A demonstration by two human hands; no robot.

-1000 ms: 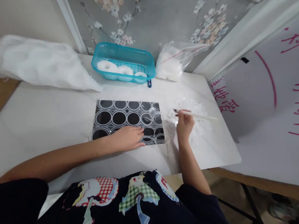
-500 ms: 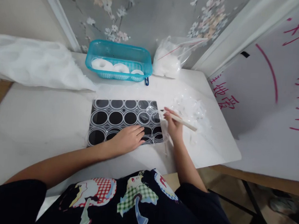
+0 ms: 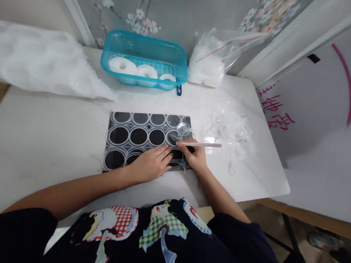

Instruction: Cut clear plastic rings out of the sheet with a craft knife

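Observation:
A black sheet [image 3: 139, 136] printed with rows of grey-ringed ovals lies on the white table. My left hand [image 3: 153, 163] rests flat on its lower middle, palm down, fingers stretched out. Pinched in my right hand [image 3: 195, 153] is a slim white pen-like tool [image 3: 207, 144], its tip end at an oval right of the middle. Its exact kind cannot be made out. Just above this hand, a clear plastic ring [image 3: 184, 129] sits on the sheet's upper right part.
A heap of clear plastic scraps [image 3: 228, 129] lies right of the sheet. Behind stand a blue basket [image 3: 145, 41] with white rolls and a zip bag [image 3: 208, 67] of white material. A large white padded sheet [image 3: 39, 60] is at left; a whiteboard [image 3: 315, 145] borders the right.
My right hand has moved left over the sheet, bringing the tool's tip onto an oval. A clear strip that hung below that hand no longer shows there. My left hand stays put.

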